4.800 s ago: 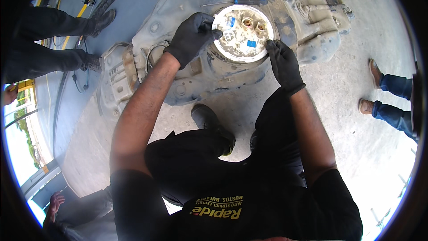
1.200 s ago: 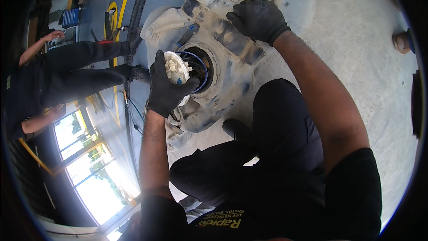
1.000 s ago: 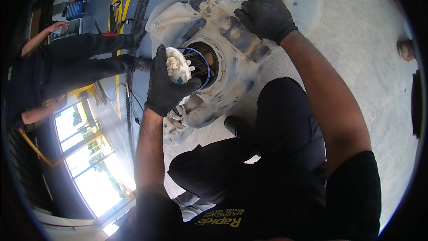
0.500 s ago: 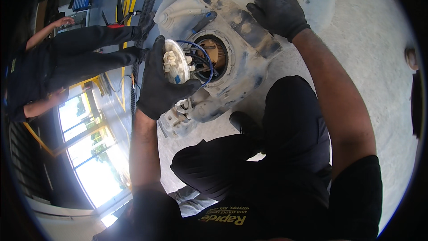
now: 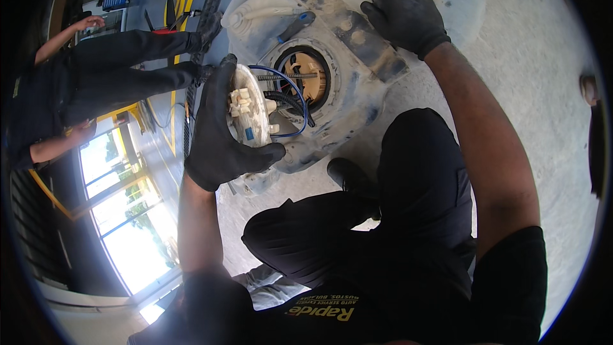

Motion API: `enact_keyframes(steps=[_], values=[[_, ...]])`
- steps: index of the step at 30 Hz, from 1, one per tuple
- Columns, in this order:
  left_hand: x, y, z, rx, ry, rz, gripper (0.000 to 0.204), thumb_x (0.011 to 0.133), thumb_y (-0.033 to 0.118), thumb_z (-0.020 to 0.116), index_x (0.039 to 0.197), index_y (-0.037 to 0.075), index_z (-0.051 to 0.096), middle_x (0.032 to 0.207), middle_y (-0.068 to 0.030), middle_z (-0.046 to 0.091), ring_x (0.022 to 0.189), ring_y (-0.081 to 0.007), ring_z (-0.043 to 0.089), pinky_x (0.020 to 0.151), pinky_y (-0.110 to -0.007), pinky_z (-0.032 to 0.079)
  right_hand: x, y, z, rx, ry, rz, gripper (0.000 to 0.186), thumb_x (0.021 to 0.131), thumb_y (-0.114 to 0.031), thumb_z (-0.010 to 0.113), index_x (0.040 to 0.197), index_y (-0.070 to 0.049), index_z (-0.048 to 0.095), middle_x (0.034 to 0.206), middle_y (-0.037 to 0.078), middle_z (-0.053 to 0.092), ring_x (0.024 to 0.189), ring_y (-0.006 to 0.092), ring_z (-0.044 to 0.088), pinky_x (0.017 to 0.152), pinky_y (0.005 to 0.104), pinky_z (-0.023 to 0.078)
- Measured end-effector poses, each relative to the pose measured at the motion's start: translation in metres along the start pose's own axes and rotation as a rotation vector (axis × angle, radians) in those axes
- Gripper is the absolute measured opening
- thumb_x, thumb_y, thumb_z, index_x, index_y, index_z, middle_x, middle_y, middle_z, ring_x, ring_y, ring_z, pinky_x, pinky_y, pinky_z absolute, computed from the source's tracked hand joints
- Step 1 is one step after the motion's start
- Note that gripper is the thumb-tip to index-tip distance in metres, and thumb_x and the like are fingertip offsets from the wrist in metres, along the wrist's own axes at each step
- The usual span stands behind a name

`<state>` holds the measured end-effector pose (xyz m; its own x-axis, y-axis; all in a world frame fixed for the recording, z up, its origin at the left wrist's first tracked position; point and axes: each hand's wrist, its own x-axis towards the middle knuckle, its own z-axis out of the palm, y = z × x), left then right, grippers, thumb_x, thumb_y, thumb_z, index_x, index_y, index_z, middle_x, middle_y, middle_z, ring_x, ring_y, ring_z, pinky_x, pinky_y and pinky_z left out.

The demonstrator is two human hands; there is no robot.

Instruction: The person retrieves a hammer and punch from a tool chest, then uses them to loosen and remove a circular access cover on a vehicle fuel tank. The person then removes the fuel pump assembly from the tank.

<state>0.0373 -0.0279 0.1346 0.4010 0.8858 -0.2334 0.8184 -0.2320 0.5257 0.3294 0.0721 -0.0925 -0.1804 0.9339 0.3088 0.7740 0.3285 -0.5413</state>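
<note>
My left hand (image 5: 220, 137), black-gloved, grips a round off-white fuel pump cover (image 5: 257, 112) by its rim, thumb below and fingers behind. The cover is tipped on edge, its pale connectors facing left. A blue tube (image 5: 304, 99) and ribbed dark hoses (image 5: 281, 97) run from it toward the round opening (image 5: 327, 67) of a dusty fuel tank (image 5: 332, 131). Tan plastic parts show inside the opening. My gloved right hand (image 5: 408, 22) rests on the tank's far right part, fingers curled; what lies under them is hidden.
A blue-and-black-handled tool (image 5: 295, 27) lies on the tank beside the opening. At the left stands another person in dark clothes (image 5: 121, 67). My bent knees (image 5: 418, 160) are close to the tank's near side, above the concrete floor (image 5: 511, 76).
My left hand has drawn the pump cover slightly down and away from the opening, and more of the hoses and tank inside shows. The right hand stays almost in place.
</note>
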Motion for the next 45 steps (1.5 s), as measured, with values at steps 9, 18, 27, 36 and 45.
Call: enact_keyframes(steps=[9, 18, 27, 36, 45], values=[[-0.020, 0.024, -0.008, 0.296, 0.029, 0.157, 0.134, 0.042, 0.037, 0.098, 0.154, -0.002, 0.034, 0.148, -0.0277, 0.045, 0.136, -0.0476, 0.046, 0.115, -0.053, 0.037, 0.001, -0.001, 0.003, -0.010, 0.022, -0.002, 0.035, 0.099, -0.043, 0.058, 0.093, -0.013, 0.075, 0.085, 0.011, 0.074, 0.087, 0.0301, 0.073, 0.080, 0.0450, 0.057], [-0.041, 0.046, -0.012, 0.392, 0.030, 0.153, 0.139, 0.038, 0.046, 0.099, 0.154, 0.001, 0.035, 0.149, -0.0303, 0.043, 0.137, -0.0512, 0.044, 0.110, -0.059, 0.042, 0.000, 0.001, 0.001, 0.019, 0.008, 0.006, 0.035, 0.099, -0.043, 0.059, 0.093, -0.013, 0.075, 0.086, 0.011, 0.074, 0.087, 0.0309, 0.073, 0.080, 0.0456, 0.057], [-0.055, 0.037, -0.028, 0.385, 0.073, 0.184, 0.146, 0.038, 0.050, 0.101, 0.157, 0.000, 0.033, 0.154, -0.0282, 0.042, 0.143, -0.0447, 0.044, 0.116, -0.054, 0.038, 0.000, 0.002, 0.003, 0.011, 0.057, -0.042, 0.035, 0.099, -0.042, 0.059, 0.090, -0.013, 0.075, 0.083, 0.012, 0.073, 0.083, 0.0315, 0.072, 0.077, 0.0458, 0.057], [-0.041, 0.021, -0.086, 0.273, -0.009, 0.181, 0.154, 0.033, 0.042, 0.099, 0.162, 0.000, 0.025, 0.156, -0.0239, 0.042, 0.134, -0.0354, 0.054, 0.101, -0.044, 0.055, -0.002, 0.003, 0.007, 0.042, 0.099, -0.057, 0.035, 0.099, -0.040, 0.061, 0.087, -0.009, 0.072, 0.080, 0.014, 0.070, 0.077, 0.0353, 0.070, 0.072, 0.0475, 0.055], [-0.058, 0.003, -0.122, 0.171, 0.020, -0.010, 0.134, 0.046, 0.033, 0.091, 0.160, -0.001, 0.030, 0.145, -0.0212, 0.056, 0.121, -0.0286, 0.065, 0.093, -0.037, 0.058, -0.002, 0.003, 0.007, 0.044, 0.077, -0.055, 0.035, 0.099, -0.040, 0.061, 0.087, -0.010, 0.072, 0.081, 0.014, 0.070, 0.077, 0.0351, 0.070, 0.072, 0.0475, 0.056]])
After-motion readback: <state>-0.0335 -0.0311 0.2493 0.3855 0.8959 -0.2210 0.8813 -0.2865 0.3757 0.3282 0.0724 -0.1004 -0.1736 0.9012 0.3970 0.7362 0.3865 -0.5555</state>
